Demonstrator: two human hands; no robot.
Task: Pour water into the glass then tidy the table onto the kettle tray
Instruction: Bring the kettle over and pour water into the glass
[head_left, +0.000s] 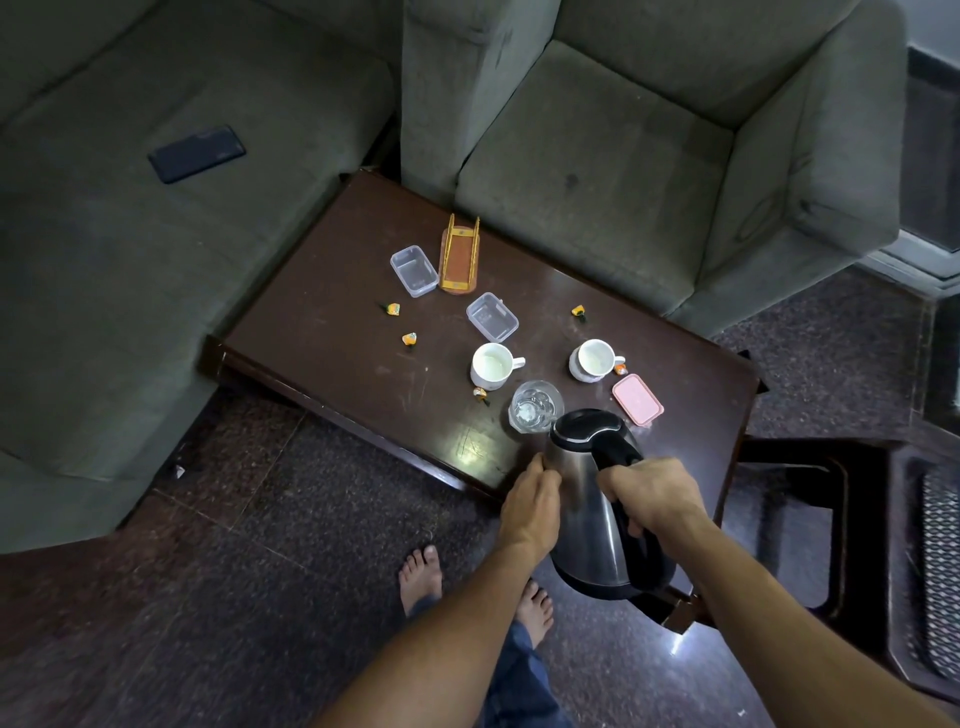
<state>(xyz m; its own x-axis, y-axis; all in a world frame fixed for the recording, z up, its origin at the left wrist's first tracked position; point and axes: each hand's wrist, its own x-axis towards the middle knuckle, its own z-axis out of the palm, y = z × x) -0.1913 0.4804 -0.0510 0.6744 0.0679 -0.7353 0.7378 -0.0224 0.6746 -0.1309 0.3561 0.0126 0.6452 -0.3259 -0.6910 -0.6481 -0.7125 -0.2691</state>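
Kettle (587, 499) tilts at the glass (536, 407) by the worktop (337, 364) near edge, your right hand (649, 493) fingers wrapped round its handle, left hand (530, 506) fingers flat on the steel side; tip too fast and water probably overshoots the rim.

We log a dark scuffed surface (322, 332): orange tray (459, 255), a clear tub (413, 270) just beside it, a second tub (492, 316) nearer. Two white cups (491, 365), a glass (536, 407) and a pink lid (637, 400) sit toward the near edge; small orange sweets (409, 339) lie scattered.
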